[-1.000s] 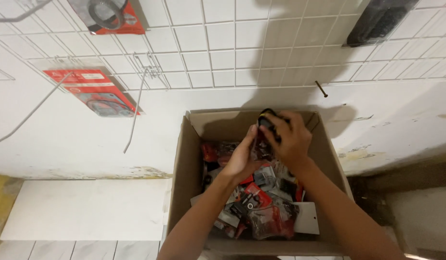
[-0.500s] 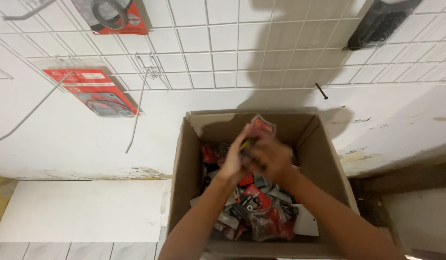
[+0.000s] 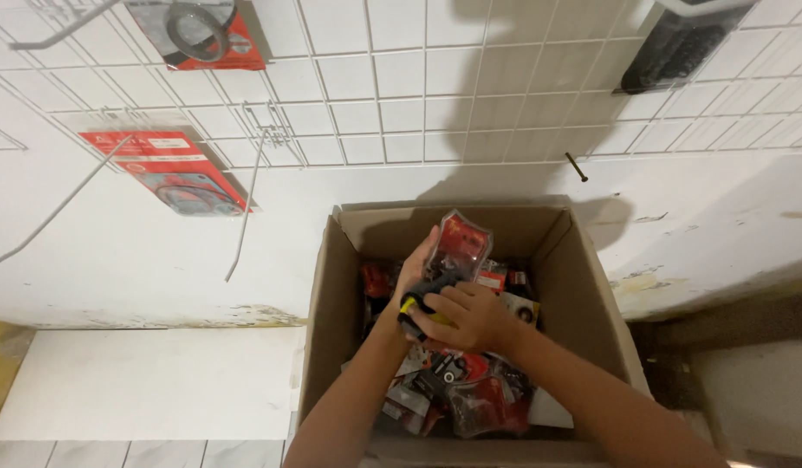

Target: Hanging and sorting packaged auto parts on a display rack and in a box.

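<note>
While both hands work above the open cardboard box (image 3: 331,329), the left hand (image 3: 418,269) closes its grip on a clear packet (image 3: 460,243) with a red card, held upright. Just below it, the right hand (image 3: 466,316) curls round a black and yellow tool (image 3: 415,305). More red packets (image 3: 470,394) lie beneath.

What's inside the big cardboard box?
The box is full of small red and black packets. Both hands, left and right, lift one packet. What lies underneath the pile is covered.
</note>
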